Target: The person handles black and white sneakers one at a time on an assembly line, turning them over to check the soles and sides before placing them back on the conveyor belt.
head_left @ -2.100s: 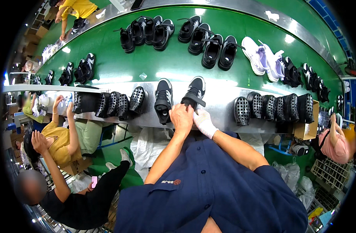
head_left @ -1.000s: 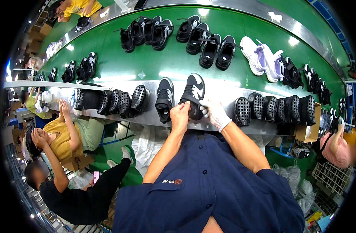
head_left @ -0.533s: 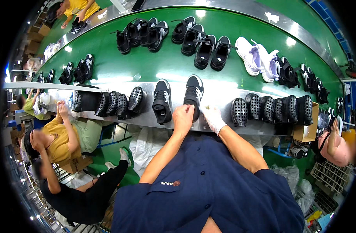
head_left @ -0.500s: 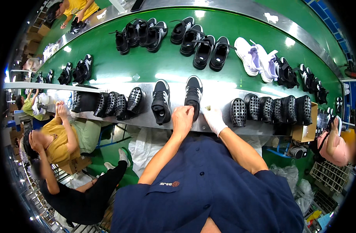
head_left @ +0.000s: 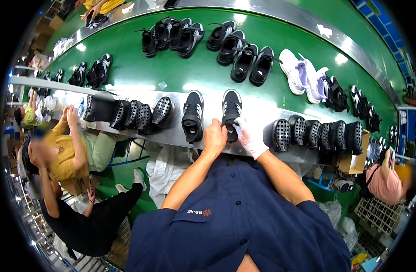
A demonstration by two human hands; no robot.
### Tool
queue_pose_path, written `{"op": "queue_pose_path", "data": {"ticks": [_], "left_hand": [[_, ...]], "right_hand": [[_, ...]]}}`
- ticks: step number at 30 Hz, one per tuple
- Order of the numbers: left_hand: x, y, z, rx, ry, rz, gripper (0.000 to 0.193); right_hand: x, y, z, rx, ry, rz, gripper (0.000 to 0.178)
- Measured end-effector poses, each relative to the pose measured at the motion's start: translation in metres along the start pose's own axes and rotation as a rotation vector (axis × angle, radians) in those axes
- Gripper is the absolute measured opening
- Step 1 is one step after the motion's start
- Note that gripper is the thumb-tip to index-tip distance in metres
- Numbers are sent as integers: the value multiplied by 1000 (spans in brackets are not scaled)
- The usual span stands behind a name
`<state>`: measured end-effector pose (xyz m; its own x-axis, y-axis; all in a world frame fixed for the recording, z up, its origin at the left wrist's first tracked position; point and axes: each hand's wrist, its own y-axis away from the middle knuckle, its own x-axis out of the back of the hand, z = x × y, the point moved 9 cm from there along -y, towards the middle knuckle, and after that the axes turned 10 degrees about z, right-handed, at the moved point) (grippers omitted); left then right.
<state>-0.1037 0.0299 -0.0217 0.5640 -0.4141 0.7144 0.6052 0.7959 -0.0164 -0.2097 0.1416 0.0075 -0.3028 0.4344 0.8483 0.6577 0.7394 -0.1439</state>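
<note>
Bare L hand (head_left: 213,137) and gloved R hand (head_left: 253,138) flank the black shoe (head_left: 232,104), heel btwn bent fingers; we can't tell if they're pinching; uneven pull could twist it askew.

Here's the green worktop (head_left: 126,68), glossy, smooth, flashing back light; shiny metal on the ledge (head_left: 260,109); holed blocks (head_left: 281,136) gleaming like plastic! The shoe (head_left: 232,106) looks mostly matt, the glove (head_left: 253,139) soft cloth, the box (head_left: 352,164) dull cardboard.
</note>
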Motion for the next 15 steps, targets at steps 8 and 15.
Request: {"op": "queue_pose_path", "data": {"ticks": [8, 15], "left_hand": [[114, 39, 34, -397, -372, 95, 32], [63, 24, 15, -395, -107, -130, 47]], "right_hand": [[24, 7, 11, -237, -4, 179, 35], [-40, -11, -20, -194, -115, -75, 34]]}}
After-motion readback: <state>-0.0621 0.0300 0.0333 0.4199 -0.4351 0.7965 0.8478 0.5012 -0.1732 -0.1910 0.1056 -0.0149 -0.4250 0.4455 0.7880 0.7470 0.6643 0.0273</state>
